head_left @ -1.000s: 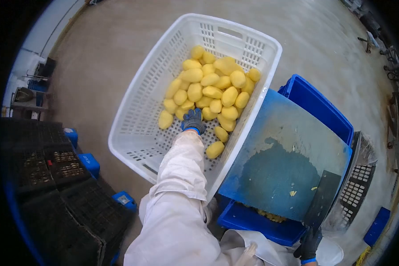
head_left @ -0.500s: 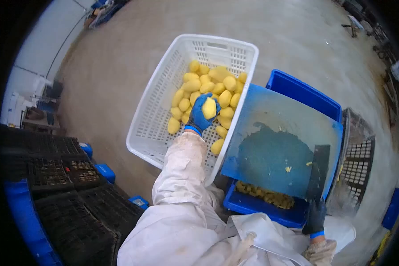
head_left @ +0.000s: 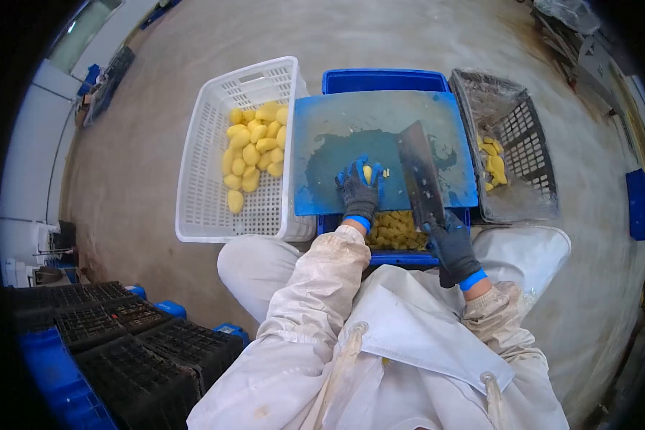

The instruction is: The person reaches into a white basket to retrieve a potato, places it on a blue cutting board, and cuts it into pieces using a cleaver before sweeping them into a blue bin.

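Note:
On the blue cutting board (head_left: pixel 330 115), my left hand (head_left: pixel 357 193), in a blue and dark grey glove, is closed over a peeled potato (head_left: pixel 368 173). Most of the potato is hidden under the fingers. Small pale bits lie just to its right. My right hand (head_left: pixel 451 247), gloved the same way, grips the handle of a wide-bladed cleaver (head_left: pixel 419 168). Its dark blade slants over the right half of the board, apart from the potato. Several more peeled potatoes (head_left: pixel 251 153) lie in a white slotted crate (head_left: pixel 193 172) left of the board.
Under the board, a blue bin (head_left: pixel 401 258) holds cut yellow pieces (head_left: pixel 395 231). Another blue rim (head_left: pixel 383 80) shows behind the board. A black crate (head_left: pixel 505 129) with yellow pieces stands at the right. Dark crates (head_left: pixel 136 344) are stacked at the lower left.
My left hand has moved from the white crate to the board, bringing a potato. My right hand has raised the cleaver over the board. The view has turned to the right.

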{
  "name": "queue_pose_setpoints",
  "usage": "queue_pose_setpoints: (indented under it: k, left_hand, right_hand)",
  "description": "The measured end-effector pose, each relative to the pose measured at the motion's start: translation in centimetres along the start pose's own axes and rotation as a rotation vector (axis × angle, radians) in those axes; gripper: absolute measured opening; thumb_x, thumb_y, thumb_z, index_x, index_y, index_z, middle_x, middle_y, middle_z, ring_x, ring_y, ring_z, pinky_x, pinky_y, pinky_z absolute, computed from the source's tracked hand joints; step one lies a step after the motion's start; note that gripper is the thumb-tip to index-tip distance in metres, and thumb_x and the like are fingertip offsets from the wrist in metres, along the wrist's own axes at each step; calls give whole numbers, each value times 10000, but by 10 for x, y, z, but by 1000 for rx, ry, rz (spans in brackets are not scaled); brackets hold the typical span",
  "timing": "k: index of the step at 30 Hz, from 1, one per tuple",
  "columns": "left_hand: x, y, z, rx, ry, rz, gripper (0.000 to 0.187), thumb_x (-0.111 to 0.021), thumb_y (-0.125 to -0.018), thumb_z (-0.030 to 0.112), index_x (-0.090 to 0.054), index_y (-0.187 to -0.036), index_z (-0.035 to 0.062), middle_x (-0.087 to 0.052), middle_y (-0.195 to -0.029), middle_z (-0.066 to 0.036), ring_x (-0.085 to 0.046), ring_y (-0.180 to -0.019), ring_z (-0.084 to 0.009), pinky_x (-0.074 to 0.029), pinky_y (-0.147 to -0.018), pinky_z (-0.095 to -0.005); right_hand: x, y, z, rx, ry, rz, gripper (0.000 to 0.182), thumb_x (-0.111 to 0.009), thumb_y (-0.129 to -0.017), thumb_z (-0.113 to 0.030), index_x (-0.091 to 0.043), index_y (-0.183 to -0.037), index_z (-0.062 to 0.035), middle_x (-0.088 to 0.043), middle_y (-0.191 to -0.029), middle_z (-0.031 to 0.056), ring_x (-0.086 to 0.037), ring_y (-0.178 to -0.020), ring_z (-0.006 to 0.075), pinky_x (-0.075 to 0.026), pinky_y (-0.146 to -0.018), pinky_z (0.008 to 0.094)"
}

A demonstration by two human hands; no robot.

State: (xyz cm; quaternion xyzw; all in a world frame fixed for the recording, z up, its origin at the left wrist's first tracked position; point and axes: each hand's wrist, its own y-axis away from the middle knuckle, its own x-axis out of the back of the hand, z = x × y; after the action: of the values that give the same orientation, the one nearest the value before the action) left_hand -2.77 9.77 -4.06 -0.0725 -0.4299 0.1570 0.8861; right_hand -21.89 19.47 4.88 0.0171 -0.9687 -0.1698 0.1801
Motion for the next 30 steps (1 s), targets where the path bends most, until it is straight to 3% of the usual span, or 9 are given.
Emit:
queue_pose_setpoints:
  k: [3,5,7,8,10,13,15,18,30]
  left_hand:
    - [1,-12,-8,229,196,-44,454,-536,-862,373,-505,-1180,50,-546,-1154,-181,-516,-1060,-323,-376,-932,-395]
    - [3,-14,-23,121,280,-24,439,-514,-875,365,-506,-1179,47,-542,-1165,-179,-510,-1071,-326,-371,-940,-384]
    - [0,-12,-40,16,364,-5,426,-492,-888,356,-508,-1179,44,-538,-1176,-177,-504,-1082,-329,-367,-948,-373]
    - [2,-11,-44,-72,401,-13,420,-481,-895,344,-505,-1183,39,-535,-1180,-182,-498,-1088,-340,-365,-952,-362]
    - [1,-7,-51,-159,437,-23,414,-470,-901,331,-501,-1187,33,-532,-1183,-187,-492,-1095,-352,-363,-955,-351]
    - [1,0,-38,10,337,-176,396,-449,-907,303,-501,-1182,23,-515,-1196,-195,-479,-1105,-363,-361,-952,-372]
    - [-7,4,-28,-68,192,118,346,-467,-879,235,-501,-1162,39,-524,-1171,-155,-483,-1085,-338,-356,-928,-442]
    - [1,3,-13,-194,179,228,321,-449,-889,243,-515,-1139,53,-527,-1159,-157,-470,-1084,-337,-320,-955,-436]
    - [4,-2,-21,-170,69,80,303,-393,-907,239,-505,-1135,74,-526,-1089,-162,-465,-1039,-335,-326,-925,-449]
  right_hand:
    - [-4,8,-3,-34,86,-65,280,-546,-837,-267,-588,-999,-42,-619,-731,144,-616,-634,253,-475,-596,360]
    - [-8,7,1,-44,167,-83,288,-549,-833,-286,-589,-989,-47,-618,-695,133,-613,-604,253,-473,-589,368]
    - [-12,4,7,-11,131,-99,231,-583,-839,-216,-573,-1008,-58,-532,-620,52,-485,-518,122,-398,-455,278]
    - [-14,5,5,-7,128,-100,231,-583,-839,-216,-573,-1008,-58,-532,-620,52,-485,-518,122,-398,-455,278]
    - [-17,7,-4,65,250,-90,279,-540,-833,-308,-586,-954,-60,-616,-701,144,-617,-652,292,-469,-624,401]
    - [-25,5,-3,164,424,-73,276,-541,-833,-306,-581,-958,-62,-617,-729,160,-610,-704,319,-463,-657,417]
    - [-23,4,-6,117,356,-112,281,-543,-833,-306,-578,-961,-59,-616,-738,166,-606,-727,327,-461,-669,420]
    - [-29,1,6,143,268,-120,283,-544,-835,-302,-574,-962,-51,-614,-744,176,-607,-729,328,-461,-668,420]
    - [-36,16,-33,35,109,-131,252,-521,-864,-278,-558,-949,-43,-593,-641,127,-613,-592,263,-472,-586,387]
